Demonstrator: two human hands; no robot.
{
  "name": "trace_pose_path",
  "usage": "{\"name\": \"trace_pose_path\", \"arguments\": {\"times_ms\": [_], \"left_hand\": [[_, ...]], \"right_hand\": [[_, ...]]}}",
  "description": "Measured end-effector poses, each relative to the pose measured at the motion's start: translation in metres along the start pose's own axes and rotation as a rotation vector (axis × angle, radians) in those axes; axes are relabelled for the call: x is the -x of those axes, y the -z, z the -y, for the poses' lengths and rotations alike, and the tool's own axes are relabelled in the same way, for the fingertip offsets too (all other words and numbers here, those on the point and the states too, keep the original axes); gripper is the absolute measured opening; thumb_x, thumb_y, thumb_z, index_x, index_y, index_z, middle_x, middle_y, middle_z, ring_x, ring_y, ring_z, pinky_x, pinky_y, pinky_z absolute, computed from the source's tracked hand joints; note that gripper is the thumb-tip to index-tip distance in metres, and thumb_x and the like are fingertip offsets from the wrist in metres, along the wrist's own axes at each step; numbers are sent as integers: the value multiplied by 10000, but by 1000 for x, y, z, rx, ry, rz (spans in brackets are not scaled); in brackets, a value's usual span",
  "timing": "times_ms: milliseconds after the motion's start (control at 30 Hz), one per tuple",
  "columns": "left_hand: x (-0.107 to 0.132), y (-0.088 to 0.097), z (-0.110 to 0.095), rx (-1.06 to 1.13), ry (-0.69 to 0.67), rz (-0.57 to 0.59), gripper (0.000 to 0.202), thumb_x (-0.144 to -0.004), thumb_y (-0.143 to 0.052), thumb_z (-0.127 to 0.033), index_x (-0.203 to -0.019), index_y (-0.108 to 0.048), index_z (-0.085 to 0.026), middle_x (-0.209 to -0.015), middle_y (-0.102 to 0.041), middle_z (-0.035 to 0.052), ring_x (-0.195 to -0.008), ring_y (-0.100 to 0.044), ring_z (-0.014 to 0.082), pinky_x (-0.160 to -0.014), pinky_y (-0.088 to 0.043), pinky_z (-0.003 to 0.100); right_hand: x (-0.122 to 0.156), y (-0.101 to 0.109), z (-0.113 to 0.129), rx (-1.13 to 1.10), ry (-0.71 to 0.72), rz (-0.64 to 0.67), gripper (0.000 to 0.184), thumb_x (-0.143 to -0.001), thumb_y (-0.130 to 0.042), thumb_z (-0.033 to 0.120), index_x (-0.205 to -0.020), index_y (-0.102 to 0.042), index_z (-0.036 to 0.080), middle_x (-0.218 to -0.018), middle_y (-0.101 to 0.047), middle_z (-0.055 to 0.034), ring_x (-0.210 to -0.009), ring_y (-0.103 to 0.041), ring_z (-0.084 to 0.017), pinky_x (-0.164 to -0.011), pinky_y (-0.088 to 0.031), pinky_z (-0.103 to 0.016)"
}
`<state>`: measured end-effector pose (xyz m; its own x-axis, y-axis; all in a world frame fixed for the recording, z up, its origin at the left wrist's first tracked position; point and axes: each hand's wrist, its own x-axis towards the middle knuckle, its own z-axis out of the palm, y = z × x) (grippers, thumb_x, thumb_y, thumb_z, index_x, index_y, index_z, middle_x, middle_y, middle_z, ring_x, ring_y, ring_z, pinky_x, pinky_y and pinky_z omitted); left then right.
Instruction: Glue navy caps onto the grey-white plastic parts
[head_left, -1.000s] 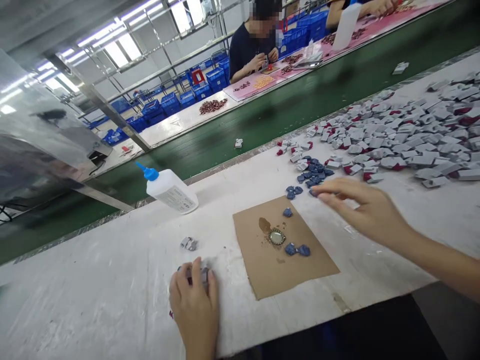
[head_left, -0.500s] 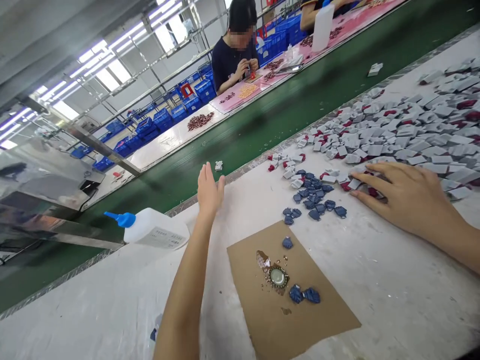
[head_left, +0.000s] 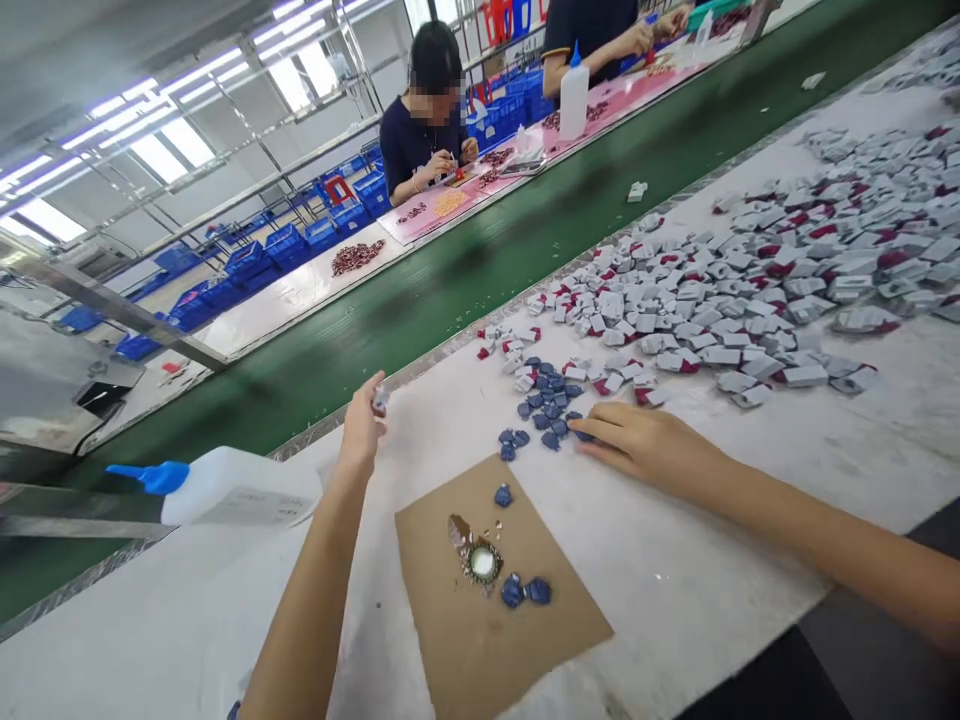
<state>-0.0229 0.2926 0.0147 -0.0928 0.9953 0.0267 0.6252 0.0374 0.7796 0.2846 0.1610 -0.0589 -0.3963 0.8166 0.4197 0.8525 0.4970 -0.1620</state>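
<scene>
My left hand point(head_left: 364, 425) is closed around a small pale grey-white piece point(head_left: 380, 400), above the table edge by the green belt. My right hand point(head_left: 637, 440) lies low over the table with its fingers stretched out. Its fingertips touch the near side of a cluster of small dark blue pieces point(head_left: 551, 398). Between the hands is a brown cardboard sheet point(head_left: 442, 640). On it sit a bottle cap point(head_left: 482, 563) in a wet, glossy patch, a pair of blue pieces point(head_left: 526, 590) and a single blue piece point(head_left: 502, 495).
A wide heap of grey-white pieces with dark red parts point(head_left: 720, 300) covers the table's right. A white bottle with a blue nozzle point(head_left: 240, 490) lies at the left edge. Beyond runs a green conveyor belt point(head_left: 420, 290) carrying another white piece point(head_left: 637, 191). Two co-workers sit across it.
My left hand has closed on the pale piece that lay on the belt beside it and drawn back. My right hand has moved from the grey-white heap to the blue pieces. The view has shifted.
</scene>
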Motion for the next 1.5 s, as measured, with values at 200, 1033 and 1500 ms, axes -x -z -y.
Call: {"name": "trace_pose_path", "arguments": {"times_ms": [200, 1033, 1500], "left_hand": [[151, 41, 13, 375, 211, 120, 648, -668, -692, -336, -1276, -483, -249, -991, -615, 36, -877, -581, 148, -611, -494, 207], [286, 9, 39, 1357, 520, -393, 381, -497, -832, -259, -828, -658, -187, -721, -732, 22, -480, -636, 91, -409, -465, 124], [292, 6, 24, 1302, 520, -247, 293, -523, -821, -223, -783, -689, -199, -794, -735, 33, -699, -688, 142, -528, -515, 144]], "right_hand": [[-15, 16, 14, -11, -201, 268, 180, -776, -447, 129, -873, -587, 189, -820, -584, -49, -635, -569, -153, -541, -375, -241], [-41, -4, 155, -312, 135, 272, 223, -834, -431, 206, -835, -651, 169, -784, -646, -77, -716, -593, -203, -591, -444, -302], [-28, 63, 214, -1078, -298, 269, 152, -747, -627, 304, -832, -665, 184, -785, -692, -44, -696, -648, -165, -587, -533, -250]]}}
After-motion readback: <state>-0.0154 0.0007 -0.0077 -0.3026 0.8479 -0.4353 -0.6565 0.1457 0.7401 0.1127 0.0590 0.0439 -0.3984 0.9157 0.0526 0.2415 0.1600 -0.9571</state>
